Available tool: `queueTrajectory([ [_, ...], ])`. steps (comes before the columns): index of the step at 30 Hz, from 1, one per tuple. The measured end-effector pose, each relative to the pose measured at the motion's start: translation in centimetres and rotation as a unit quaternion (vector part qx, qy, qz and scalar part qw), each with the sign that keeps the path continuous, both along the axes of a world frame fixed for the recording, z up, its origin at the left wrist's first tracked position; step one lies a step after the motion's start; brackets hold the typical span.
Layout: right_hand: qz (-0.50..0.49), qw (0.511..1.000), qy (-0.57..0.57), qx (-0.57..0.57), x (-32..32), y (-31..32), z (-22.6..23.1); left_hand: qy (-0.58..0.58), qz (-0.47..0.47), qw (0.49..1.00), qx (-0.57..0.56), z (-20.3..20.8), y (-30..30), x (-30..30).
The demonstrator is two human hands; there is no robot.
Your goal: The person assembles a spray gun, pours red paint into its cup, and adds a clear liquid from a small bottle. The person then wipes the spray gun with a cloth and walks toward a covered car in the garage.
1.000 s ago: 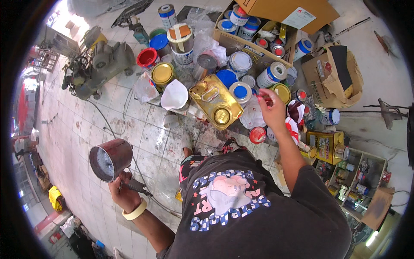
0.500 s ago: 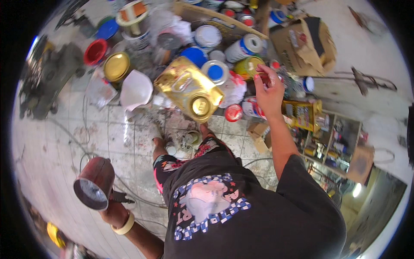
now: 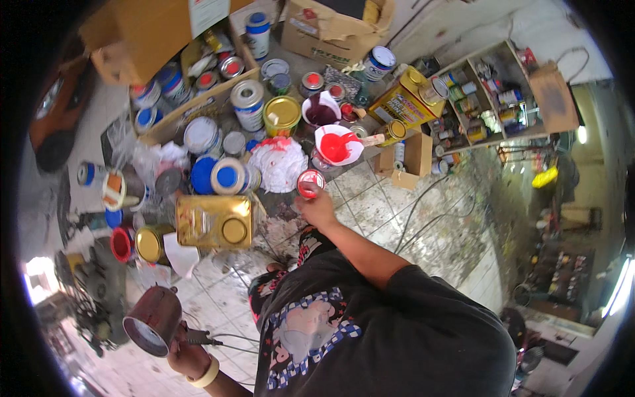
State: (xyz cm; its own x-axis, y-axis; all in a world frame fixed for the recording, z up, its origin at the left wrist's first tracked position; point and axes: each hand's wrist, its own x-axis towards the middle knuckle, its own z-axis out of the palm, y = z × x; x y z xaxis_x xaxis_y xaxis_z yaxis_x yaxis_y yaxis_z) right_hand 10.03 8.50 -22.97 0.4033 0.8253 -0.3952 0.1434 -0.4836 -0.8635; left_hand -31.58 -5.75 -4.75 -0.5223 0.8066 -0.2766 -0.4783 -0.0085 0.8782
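Note:
My left hand grips what looks like a spray gun with a reddish-brown metal cup, its mouth tilted toward me; a hose trails from it. My right hand reaches forward, its fingers closed at the near rim of a small red-topped can. Behind this can lies a crumpled white cloth with red stains. Just beyond, to the right, a white paper funnel holds bright red paint, and a second funnel is stained dark. A gold rectangular tin stands left of my right hand.
Paint cans crowd the area ahead, with cardboard boxes behind. At right are a small open carton, a yellow tin and a shelf unit. Hoses run over the stained tile floor.
The view has swung to the right. My right hand, earlier raised above the cans, has come down to the red-topped can. My left hand keeps hold of the spray gun.

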Motion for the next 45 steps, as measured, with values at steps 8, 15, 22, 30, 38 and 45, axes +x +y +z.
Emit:
queueTrajectory([
  [8,0.043,0.980,-0.193,-0.002,-1.1,10.7,-5.3,0.001,-0.046,0.999,0.006,6.1,4.4,9.1],
  [15,0.284,0.943,-0.155,0.078,-1.8,9.9,-3.0,-0.008,0.071,0.997,-0.032,8.2,3.6,18.1],
  [22,0.278,0.937,-0.141,0.160,-1.6,9.1,-2.3,0.018,0.127,0.990,-0.058,9.7,5.2,22.9],
  [30,-0.018,0.989,0.129,-0.067,-2.6,12.5,-6.5,-0.024,0.073,0.997,-0.011,9.4,7.1,22.4],
  [38,0.081,0.952,0.057,-0.289,-2.6,15.7,-14.8,0.095,0.195,0.972,-0.087,9.3,4.9,21.7],
  [45,-0.076,0.985,0.033,-0.150,-1.7,15.4,-6.0,0.040,0.181,0.983,-0.012,6.5,0.6,19.1],
])
